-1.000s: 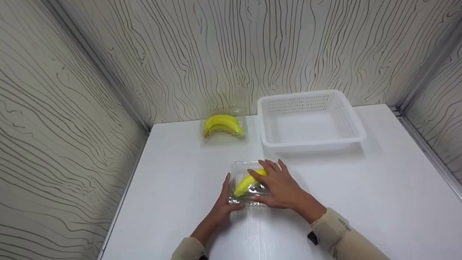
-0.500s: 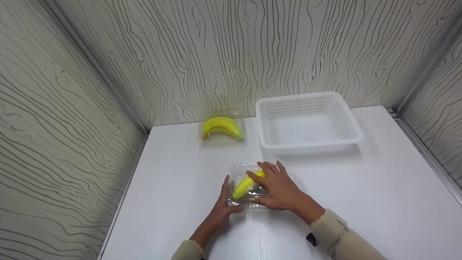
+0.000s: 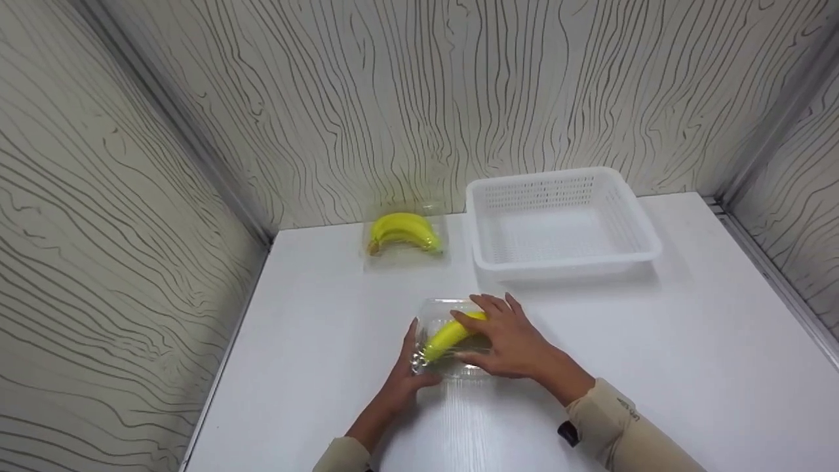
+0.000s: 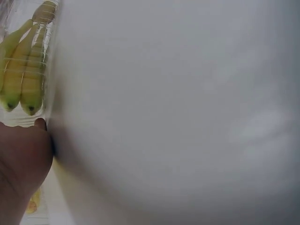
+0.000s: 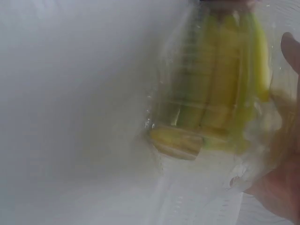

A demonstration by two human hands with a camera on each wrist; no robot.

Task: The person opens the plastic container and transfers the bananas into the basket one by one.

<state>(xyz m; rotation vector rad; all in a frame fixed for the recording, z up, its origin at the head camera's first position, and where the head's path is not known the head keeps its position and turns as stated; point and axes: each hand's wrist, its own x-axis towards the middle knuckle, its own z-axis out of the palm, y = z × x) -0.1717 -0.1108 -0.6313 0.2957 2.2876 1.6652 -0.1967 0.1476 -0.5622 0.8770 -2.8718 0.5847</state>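
Note:
A clear plastic box (image 3: 440, 313) with yellow bananas (image 3: 446, 335) inside lies on the white table (image 3: 655, 367) near its front middle. My right hand (image 3: 508, 341) lies over the lid with its fingers spread and its thumb on the near part of the lid. My left hand (image 3: 409, 367) rests against the box's left side, fingers straight along the edge, thumb at the near corner. The left wrist view shows the bananas (image 4: 23, 70) through the box wall above my left hand (image 4: 21, 164). In the right wrist view the box (image 5: 220, 103) is blurred, close to my right hand (image 5: 281, 187).
A second clear box of bananas (image 3: 403, 233) stands at the back of the table by the wall. Right of it is an empty white perforated basket (image 3: 564, 262). Patterned walls close in the table at the back and on both sides.
Both hands stay on the box. The box and its bananas have shifted slightly under them, with the left near corner now a little further left.

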